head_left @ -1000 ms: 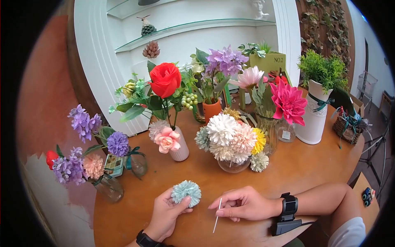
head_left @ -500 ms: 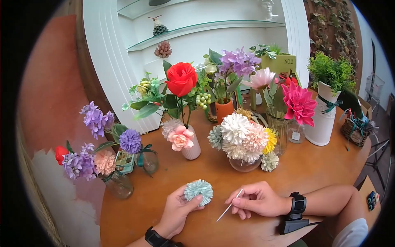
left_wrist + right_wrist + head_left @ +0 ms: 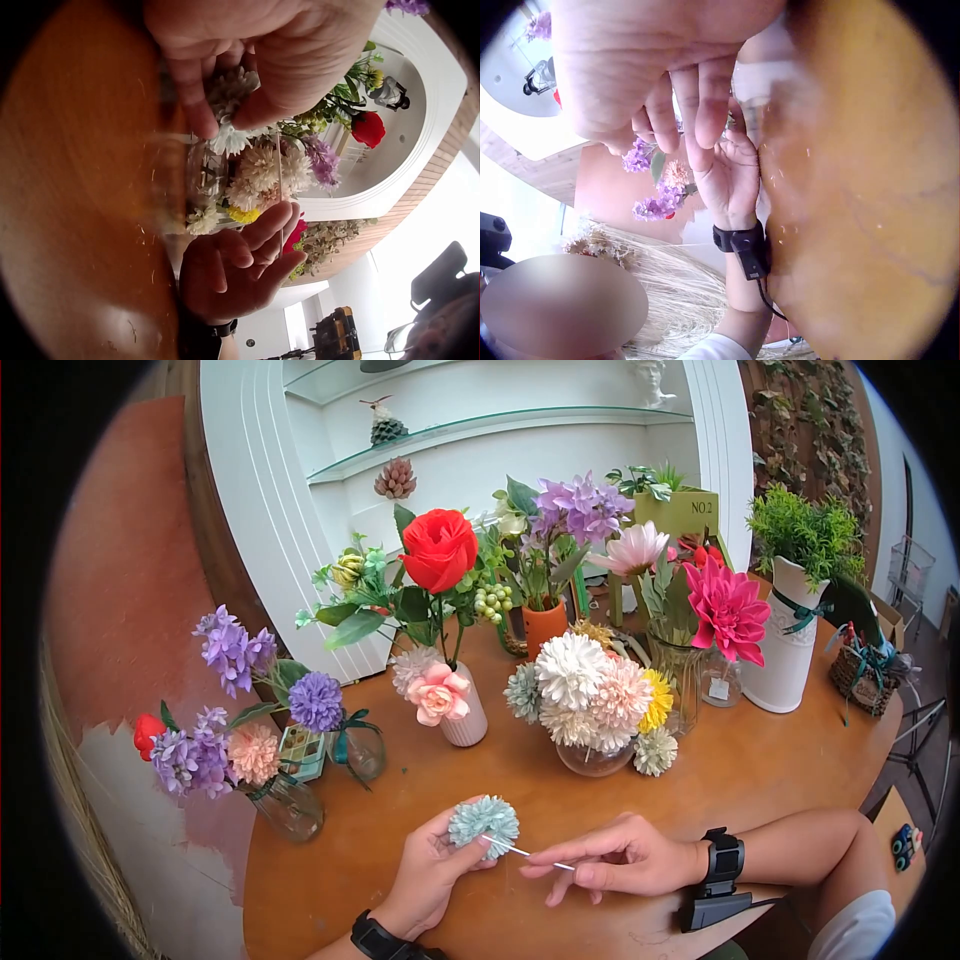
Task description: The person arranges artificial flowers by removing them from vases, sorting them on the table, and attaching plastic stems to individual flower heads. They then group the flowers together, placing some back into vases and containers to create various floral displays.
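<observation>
A pale blue artificial flower head (image 3: 483, 818) sits in my left hand (image 3: 430, 872), pinched between thumb and fingers above the table. My right hand (image 3: 630, 857) holds a thin white stick (image 3: 515, 849) between thumb and fingers, and the far end of the stick overlaps the flower head. In the left wrist view, the stick (image 3: 280, 180) spans from the right hand (image 3: 236, 262) towards the flower head (image 3: 231, 139). Seen from the right wrist, the right hand (image 3: 660, 67) hides the stick, and the left hand (image 3: 727, 176) lies beyond it.
Just beyond the hands, a round glass vase (image 3: 592, 760) bears white, peach and yellow flowers. A pink vase (image 3: 466, 710) with a red rose stands behind. Glass bottles (image 3: 290, 812) with purple flowers are at left; a white pitcher (image 3: 775, 660) with greenery is at right on the wooden table (image 3: 420, 780).
The stick has swung from pointing down and left to reaching up to the flower head. My right fingers have straightened along it. The left hand keeps its hold; the head view shifted earlier.
</observation>
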The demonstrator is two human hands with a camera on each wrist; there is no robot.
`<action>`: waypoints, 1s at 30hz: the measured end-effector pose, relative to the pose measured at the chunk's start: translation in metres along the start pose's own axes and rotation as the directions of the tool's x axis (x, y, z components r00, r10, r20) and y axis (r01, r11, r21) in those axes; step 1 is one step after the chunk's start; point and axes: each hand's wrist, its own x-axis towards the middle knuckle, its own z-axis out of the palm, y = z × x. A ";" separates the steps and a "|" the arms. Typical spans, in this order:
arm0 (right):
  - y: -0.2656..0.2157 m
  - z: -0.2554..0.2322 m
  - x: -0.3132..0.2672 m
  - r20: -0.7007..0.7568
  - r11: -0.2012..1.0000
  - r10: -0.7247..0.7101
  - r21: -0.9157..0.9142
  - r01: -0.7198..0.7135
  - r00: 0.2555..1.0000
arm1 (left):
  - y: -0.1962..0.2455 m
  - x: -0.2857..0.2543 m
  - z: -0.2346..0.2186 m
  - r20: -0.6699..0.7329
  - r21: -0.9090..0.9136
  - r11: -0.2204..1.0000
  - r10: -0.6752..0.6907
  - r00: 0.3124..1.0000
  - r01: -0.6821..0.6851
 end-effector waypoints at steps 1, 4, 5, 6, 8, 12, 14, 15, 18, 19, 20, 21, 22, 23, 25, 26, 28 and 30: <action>0.000 0.000 0.000 -0.005 1.000 0.010 -0.023 -0.010 1.000 | 0.000 0.000 0.000 -0.007 -0.004 1.000 0.001 1.000 -0.001; 0.009 -0.002 0.000 0.025 0.995 -0.067 -0.073 0.069 0.997 | 0.000 0.000 0.000 -0.006 -0.008 1.000 0.000 1.000 0.000; 0.008 -0.002 0.000 0.024 0.995 -0.067 -0.073 0.068 0.997 | 0.000 0.000 -0.001 -0.005 -0.009 1.000 -0.001 1.000 0.001; 0.006 -0.003 0.000 0.034 0.992 -0.041 -0.118 0.045 0.999 | 0.000 0.000 -0.001 -0.003 -0.008 1.000 -0.001 1.000 0.001; 0.005 -0.003 0.000 0.043 0.986 -0.016 -0.163 0.022 0.999 | 0.000 0.000 0.000 0.000 -0.008 1.000 -0.001 1.000 0.001; 0.007 -0.003 0.001 0.049 0.983 -0.018 -0.180 0.026 0.999 | 0.001 0.000 0.000 -0.005 -0.008 1.000 -0.005 1.000 0.005; 0.007 -0.003 0.001 0.049 0.982 -0.016 -0.187 0.025 0.999 | 0.001 0.000 0.001 -0.004 -0.006 1.000 -0.003 1.000 0.003; 0.007 -0.002 0.001 0.044 0.981 -0.017 -0.194 0.025 0.999 | 0.002 -0.001 0.001 -0.008 -0.006 1.000 -0.002 1.000 0.002; 0.007 -0.003 0.001 0.037 0.979 -0.017 -0.202 0.025 0.999 | 0.002 -0.001 0.002 -0.012 -0.007 1.000 -0.001 1.000 0.001; 0.007 -0.003 0.001 0.035 0.979 -0.017 -0.202 0.024 0.999 | 0.002 -0.001 0.002 -0.012 -0.008 1.000 -0.001 1.000 0.001; 0.008 -0.001 0.001 0.035 0.979 -0.017 -0.202 0.023 0.999 | 0.002 -0.001 0.002 -0.012 -0.008 1.000 -0.002 1.000 0.002; 0.009 0.001 0.001 0.000 0.982 -0.041 -0.184 0.040 0.999 | 0.001 0.000 0.002 -0.012 -0.010 1.000 0.001 1.000 -0.001; 0.010 0.003 0.001 -0.035 0.984 -0.063 -0.167 0.057 0.997 | 0.001 0.000 0.002 -0.013 -0.011 1.000 0.003 1.000 -0.003; 0.010 0.003 0.001 -0.035 0.984 -0.063 -0.167 0.057 0.997 | 0.001 0.000 0.002 -0.013 -0.011 1.000 0.002 1.000 -0.003; 0.010 0.002 0.001 -0.034 0.982 -0.060 -0.180 0.053 0.998 | 0.002 -0.001 0.002 -0.010 -0.013 1.000 0.003 1.000 -0.003; 0.011 0.002 0.001 -0.034 0.982 -0.060 -0.180 0.053 0.998 | 0.001 0.000 0.002 -0.010 -0.013 1.000 0.003 1.000 -0.003; 0.011 0.002 0.001 -0.037 0.982 -0.059 -0.182 0.052 0.998 | 0.000 0.000 0.002 -0.014 -0.011 1.000 0.004 1.000 -0.004; 0.011 0.002 0.001 -0.035 0.982 -0.060 -0.181 0.053 0.998 | 0.001 0.000 0.003 -0.014 -0.012 1.000 0.004 1.000 -0.004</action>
